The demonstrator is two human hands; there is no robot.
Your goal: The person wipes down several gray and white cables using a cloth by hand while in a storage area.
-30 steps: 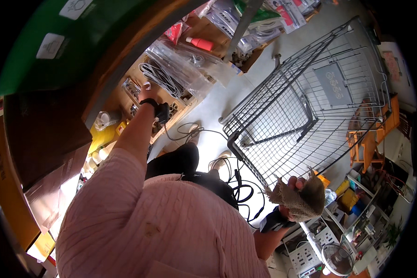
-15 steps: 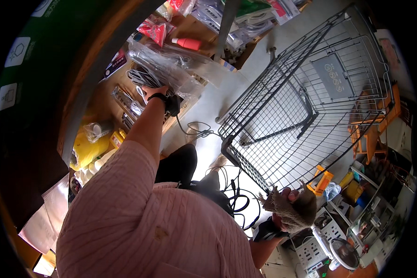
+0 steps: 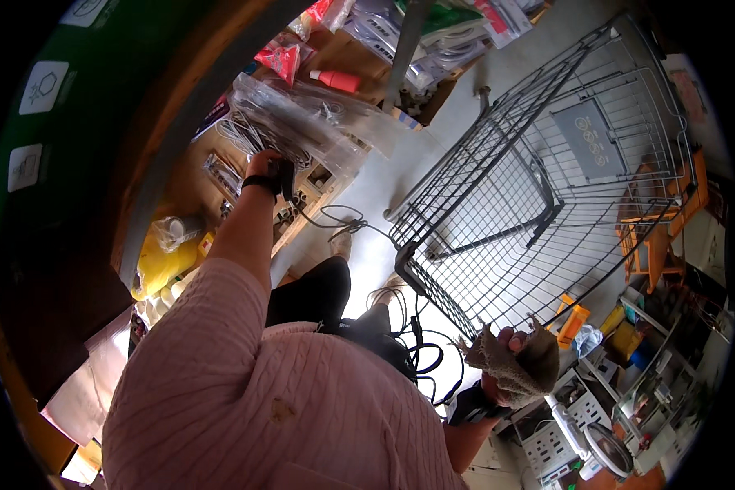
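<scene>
My left hand (image 3: 263,162) is at the near side of a bundle of thin grey cable (image 3: 253,135) on a wooden shelf. Its fingers look curled in; what they hold, if anything, is hidden. A clear plastic bag (image 3: 298,118) lies partly over the cable. Low on the right, my right hand (image 3: 512,339) grips a frayed brown cloth (image 3: 506,367), its fingertips showing over the top edge. Both wrists wear dark bands.
A wire shopping cart (image 3: 498,196) stands to the right of the shelf. Black cords (image 3: 425,355) hang by my legs. A red bottle (image 3: 335,80) and bagged goods lie farther back. Behind the cart are an orange stool (image 3: 657,233) and a cluttered rack (image 3: 621,384).
My left hand has drawn back slightly to the left along the cable bundle, which now lies lower beside the plastic bag. My right hand keeps its hold on the cloth. The view has shifted slightly.
</scene>
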